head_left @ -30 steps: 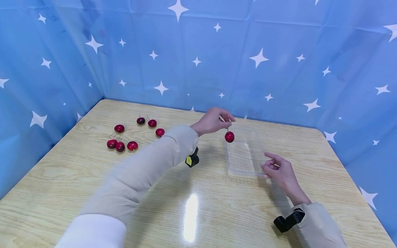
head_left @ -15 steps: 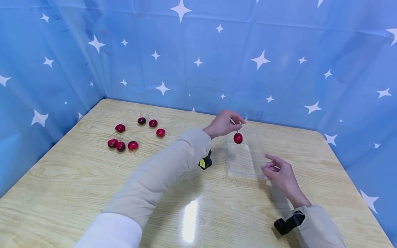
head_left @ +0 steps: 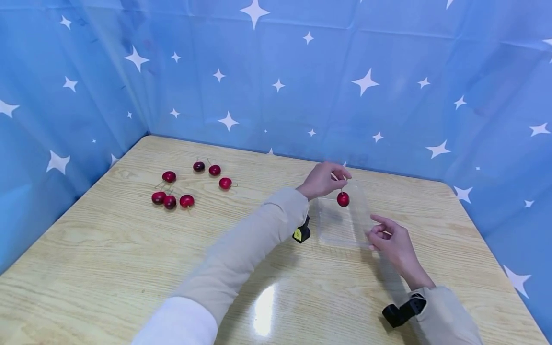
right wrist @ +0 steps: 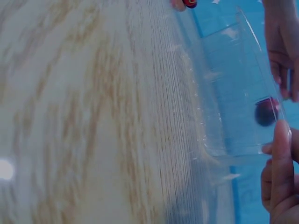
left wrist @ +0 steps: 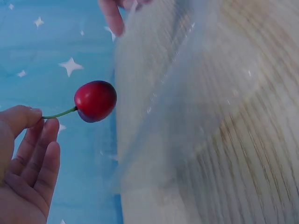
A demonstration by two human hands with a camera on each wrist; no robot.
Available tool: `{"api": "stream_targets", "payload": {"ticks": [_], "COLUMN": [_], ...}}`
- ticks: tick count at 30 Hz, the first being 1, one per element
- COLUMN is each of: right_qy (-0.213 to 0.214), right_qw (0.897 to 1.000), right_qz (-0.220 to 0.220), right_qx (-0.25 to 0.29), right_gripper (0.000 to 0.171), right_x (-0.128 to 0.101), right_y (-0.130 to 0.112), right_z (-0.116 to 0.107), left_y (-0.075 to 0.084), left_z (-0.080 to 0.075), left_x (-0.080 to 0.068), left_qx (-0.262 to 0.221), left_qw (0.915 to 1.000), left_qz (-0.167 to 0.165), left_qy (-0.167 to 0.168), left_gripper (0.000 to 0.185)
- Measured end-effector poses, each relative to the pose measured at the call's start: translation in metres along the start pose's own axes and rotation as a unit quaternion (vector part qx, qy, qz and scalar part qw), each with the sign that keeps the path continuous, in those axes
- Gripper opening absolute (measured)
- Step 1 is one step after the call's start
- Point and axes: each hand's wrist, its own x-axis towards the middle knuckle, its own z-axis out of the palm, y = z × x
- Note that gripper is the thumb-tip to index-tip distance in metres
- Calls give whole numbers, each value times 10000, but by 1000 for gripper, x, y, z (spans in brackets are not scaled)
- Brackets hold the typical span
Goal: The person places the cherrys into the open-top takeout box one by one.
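Left hand (head_left: 322, 180) pinches a cherry (head_left: 343, 199) by its stem, dangling over the clear tray (head_left: 345, 225). Right hand (head_left: 390, 239) looks like it's gripping the tray's near corner, fingers curled.

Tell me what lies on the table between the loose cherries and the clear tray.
In the head view, only the left forearm's sleeve crosses above bare wood between the loose cherries and the clear tray.

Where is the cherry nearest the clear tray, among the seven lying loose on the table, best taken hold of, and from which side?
By its stem, from above and the tray side. That loose cherry lies apart from the others, its thin stem seemingly pointing toward the clear tray. The left hand already pinches the held cherry by its stem, so it hangs freely.
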Motion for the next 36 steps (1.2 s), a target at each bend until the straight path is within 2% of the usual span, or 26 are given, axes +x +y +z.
{"api": "stream_targets", "payload": {"ticks": [5,12,21,29,36], "right_qy": [-8,5,-5,19,61], "right_qw": [10000,9999,10000,9999,10000], "right_qz": [-20,10,-70,84,10], "right_qx": [-9,-144,65,-65,54], "right_gripper": [50,50,49,50,48], "right_x": [0,1,2,2,1], "right_y": [0,1,2,2,0], "right_z": [0,0,-1,-2,0], "left_y": [-10,-9,-11,-14,-14], "left_z": [4,15,24,26,27], "left_x": [1,1,2,2,0], "left_qx": [271,410,879,870,847], "left_qw": [9993,9990,9951,9939,9930], "left_qz": [-242,-116,-98,-121,-84], "left_qy": [97,-112,-444,-662,-818], "left_gripper": [13,14,15,15,16]}}
